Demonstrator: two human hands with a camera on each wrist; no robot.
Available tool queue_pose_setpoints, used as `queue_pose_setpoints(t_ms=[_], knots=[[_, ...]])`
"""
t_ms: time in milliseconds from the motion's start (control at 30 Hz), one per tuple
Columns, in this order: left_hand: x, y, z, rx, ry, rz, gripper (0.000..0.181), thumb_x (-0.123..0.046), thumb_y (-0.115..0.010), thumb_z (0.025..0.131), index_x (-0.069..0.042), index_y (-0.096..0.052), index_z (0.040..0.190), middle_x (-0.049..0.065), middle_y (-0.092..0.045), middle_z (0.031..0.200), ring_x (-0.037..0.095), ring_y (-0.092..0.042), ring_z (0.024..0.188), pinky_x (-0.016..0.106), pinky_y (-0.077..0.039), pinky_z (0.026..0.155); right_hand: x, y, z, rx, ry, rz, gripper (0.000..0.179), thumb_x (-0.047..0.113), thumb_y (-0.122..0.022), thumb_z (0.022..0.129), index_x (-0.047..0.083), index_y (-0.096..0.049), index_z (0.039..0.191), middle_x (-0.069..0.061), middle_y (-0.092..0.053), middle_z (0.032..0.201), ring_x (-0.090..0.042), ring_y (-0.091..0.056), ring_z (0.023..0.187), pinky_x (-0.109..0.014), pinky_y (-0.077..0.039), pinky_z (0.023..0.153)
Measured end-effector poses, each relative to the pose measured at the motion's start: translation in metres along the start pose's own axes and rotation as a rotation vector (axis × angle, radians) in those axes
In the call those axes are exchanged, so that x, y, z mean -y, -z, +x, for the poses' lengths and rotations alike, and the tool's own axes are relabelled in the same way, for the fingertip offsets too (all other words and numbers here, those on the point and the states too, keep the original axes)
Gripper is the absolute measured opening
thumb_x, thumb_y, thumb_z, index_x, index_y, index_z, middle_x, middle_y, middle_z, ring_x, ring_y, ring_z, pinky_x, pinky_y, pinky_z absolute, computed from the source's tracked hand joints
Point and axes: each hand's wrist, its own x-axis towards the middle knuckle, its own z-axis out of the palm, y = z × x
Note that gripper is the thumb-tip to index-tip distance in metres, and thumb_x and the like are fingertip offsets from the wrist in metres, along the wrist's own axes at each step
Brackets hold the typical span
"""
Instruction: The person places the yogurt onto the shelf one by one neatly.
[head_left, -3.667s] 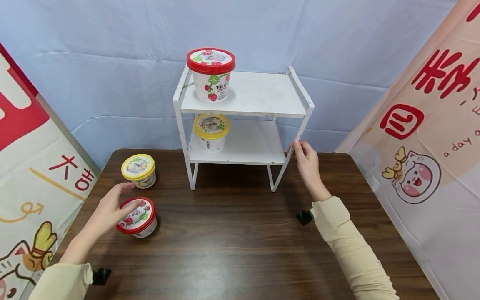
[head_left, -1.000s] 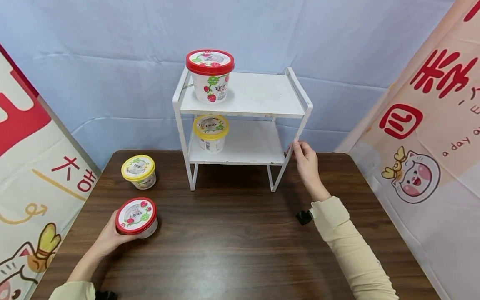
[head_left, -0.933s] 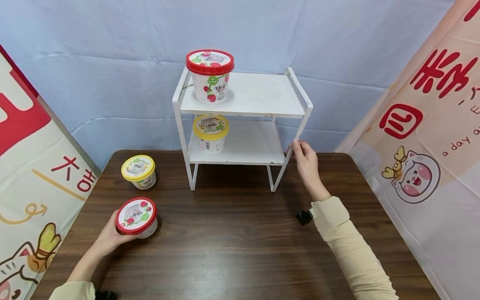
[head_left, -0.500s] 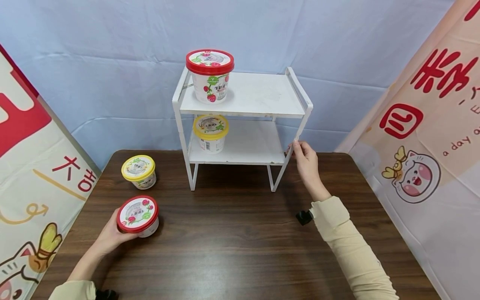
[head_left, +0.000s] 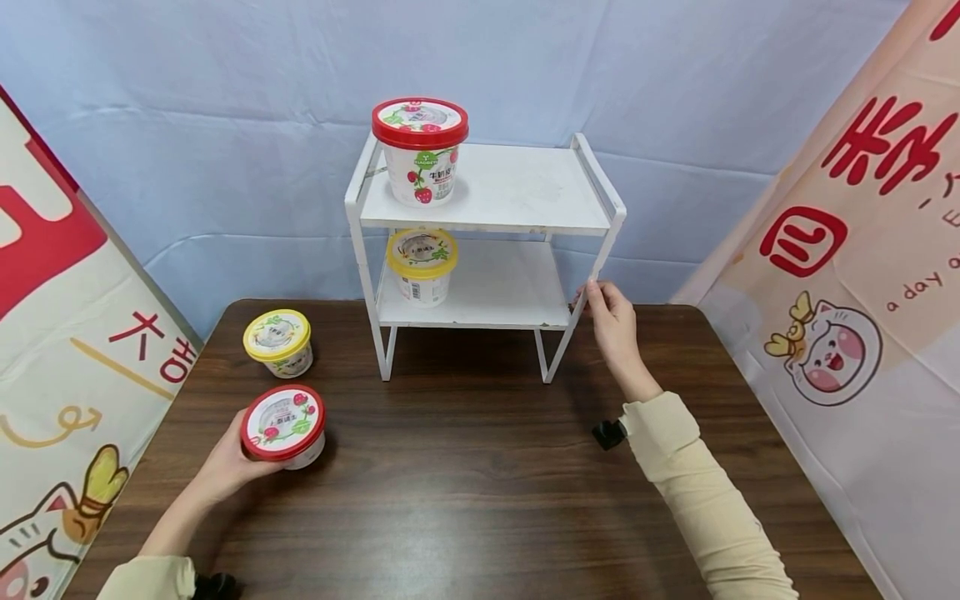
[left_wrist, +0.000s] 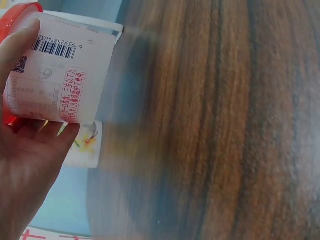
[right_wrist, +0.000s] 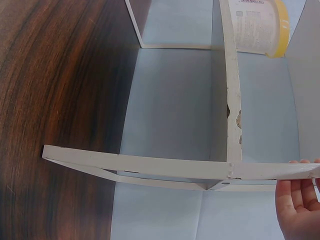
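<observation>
My left hand grips a small white tub with a red strawberry-print lid from its left side. In the left wrist view the tub's barcoded side faces the camera, with fingers under it and thumb across it. The tub is raised a little off the table. My right hand pinches the right front post of a white two-tier shelf, level with the lower tier. The right wrist view shows the same fingers curled round the white post.
A larger red-lidded tub stands at the left of the top tier, and a yellow-lidded tub on the lower tier beneath it. Behind the left hand, a small yellow-lidded tub stands on the dark wooden table. Printed cloths hang at both sides.
My left hand came down from above the red-lidded tub, took hold of its side, then moved it slightly up and to the right. The right hand has stayed on the shelf post.
</observation>
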Motion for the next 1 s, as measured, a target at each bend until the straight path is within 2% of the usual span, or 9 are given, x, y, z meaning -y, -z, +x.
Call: queue_pose_setpoints(t_ms=[67,167,267,300,433,533,667,867,1000], knots=[[-0.002,0.000,0.001,0.005,-0.001,-0.007,0.087,-0.004,-0.080,0.064,0.007,-0.026,0.132,0.017,-0.040,0.122,-0.014,-0.034,0.101,0.002,-0.030,0.079,0.000,0.000,0.000,-0.005,0.003,-0.002,0.031,0.009,-0.041,0.097,-0.019,-0.054,0.099,-0.030,-0.059,0.090,-0.008,-0.057,0.074,-0.010,-0.046,0.066],[-0.005,-0.001,0.002,0.015,-0.001,-0.013,0.087,-0.004,-0.080,0.065,0.007,-0.026,0.132,0.018,-0.040,0.123,-0.014,-0.033,0.102,0.002,-0.031,0.080,0.000,0.000,0.001,-0.011,0.001,-0.002,0.031,0.009,-0.042,0.097,-0.018,-0.055,0.098,-0.006,-0.063,0.079,-0.010,-0.057,0.073,-0.011,-0.046,0.065],[-0.009,-0.001,0.003,0.027,0.000,-0.007,0.088,-0.006,-0.080,0.066,0.006,-0.025,0.133,0.018,-0.041,0.124,-0.014,-0.033,0.102,0.002,-0.031,0.080,-0.001,0.000,0.001,-0.012,-0.005,-0.001,0.031,0.010,-0.043,0.097,-0.018,-0.055,0.098,0.016,-0.057,0.072,-0.010,-0.057,0.072,-0.011,-0.047,0.064],[-0.010,-0.001,0.004,0.030,0.001,-0.006,0.087,-0.007,-0.080,0.066,0.005,-0.026,0.133,0.018,-0.041,0.124,-0.014,-0.033,0.103,0.002,-0.032,0.080,-0.001,0.000,0.001,-0.012,-0.004,0.002,0.031,0.010,-0.043,0.097,-0.018,-0.055,0.098,0.017,-0.057,0.071,-0.010,-0.057,0.072,-0.011,-0.047,0.064],[-0.015,-0.003,0.006,0.040,0.011,-0.012,0.087,-0.008,-0.080,0.067,0.003,-0.026,0.134,0.017,-0.042,0.125,-0.012,-0.034,0.103,0.004,-0.034,0.080,-0.001,0.000,0.001,-0.013,-0.005,0.002,0.031,0.010,-0.043,0.097,-0.018,-0.055,0.098,0.018,-0.056,0.071,-0.010,-0.057,0.072,-0.011,-0.047,0.064],[-0.021,-0.004,0.008,0.052,0.036,-0.028,0.087,-0.010,-0.080,0.067,0.001,-0.026,0.135,0.017,-0.042,0.126,-0.011,-0.035,0.103,0.005,-0.035,0.080,0.000,0.000,0.000,-0.011,-0.007,-0.009,0.031,0.011,-0.042,0.097,-0.018,-0.055,0.099,-0.006,-0.064,0.078,-0.009,-0.057,0.073,-0.010,-0.046,0.065],[-0.027,-0.006,0.011,0.063,0.058,-0.030,0.087,-0.012,-0.080,0.068,0.000,-0.026,0.135,0.018,-0.042,0.127,-0.011,-0.035,0.103,0.006,-0.035,0.081,0.001,0.000,0.000,-0.007,-0.011,-0.014,0.032,0.011,-0.041,0.097,-0.019,-0.054,0.100,-0.038,-0.055,0.095,-0.009,-0.056,0.075,-0.009,-0.046,0.066],[-0.035,-0.008,0.014,0.041,-0.001,-0.017,0.086,-0.010,-0.081,0.065,0.002,-0.028,0.133,0.019,-0.044,0.124,-0.011,-0.036,0.103,0.005,-0.034,0.081,0.001,0.000,0.000,-0.004,-0.011,-0.008,0.032,0.010,-0.041,0.097,-0.019,-0.053,0.099,-0.035,-0.057,0.093,-0.009,-0.056,0.075,-0.010,-0.046,0.067],[-0.040,-0.010,0.016,0.037,-0.020,-0.003,0.086,-0.010,-0.082,0.065,0.002,-0.029,0.132,0.018,-0.045,0.123,-0.010,-0.036,0.103,0.006,-0.035,0.082,0.001,-0.001,0.000,-0.013,-0.011,-0.018,0.031,0.011,-0.042,0.097,-0.018,-0.054,0.099,-0.005,-0.063,0.079,-0.009,-0.057,0.074,-0.010,-0.046,0.066]])
